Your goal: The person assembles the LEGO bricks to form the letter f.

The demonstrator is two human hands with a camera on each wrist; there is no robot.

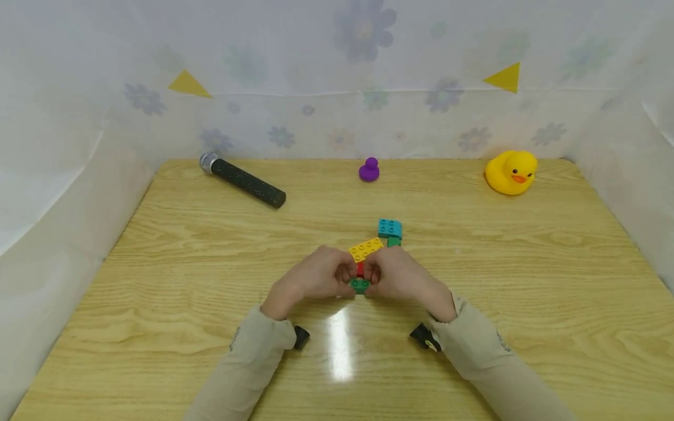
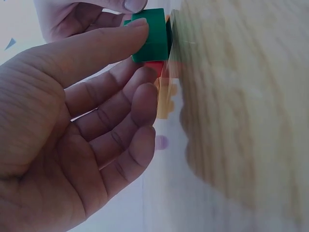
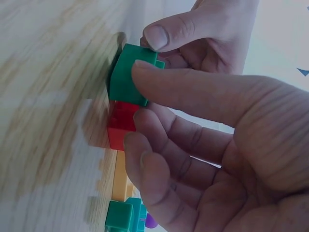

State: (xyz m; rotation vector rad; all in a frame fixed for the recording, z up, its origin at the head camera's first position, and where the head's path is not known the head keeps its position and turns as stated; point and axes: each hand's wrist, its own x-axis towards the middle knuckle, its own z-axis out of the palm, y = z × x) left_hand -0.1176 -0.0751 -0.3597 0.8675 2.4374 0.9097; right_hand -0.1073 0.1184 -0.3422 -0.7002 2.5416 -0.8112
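Both hands meet at a green toy building brick (image 1: 360,286) near the middle of the table. In the head view my left hand (image 1: 321,273) pinches the brick from its left side. From the other side my right hand (image 1: 402,276) pinches it too, thumb on the green face (image 3: 126,72) in the right wrist view. Just beyond it is a red brick (image 3: 121,124), partly hidden by the fingers. Farther back lies a yellow brick (image 1: 365,249) with studs up. A blue brick (image 1: 390,227) sits behind, beside another green brick (image 1: 394,241), half covered by the right hand.
A black microphone (image 1: 247,181) lies at the back left of the wooden table (image 1: 184,263). A small purple toy (image 1: 370,169) stands at the back middle, a yellow rubber duck (image 1: 511,172) at the back right. A flowered curtain (image 1: 316,70) rises behind the table.
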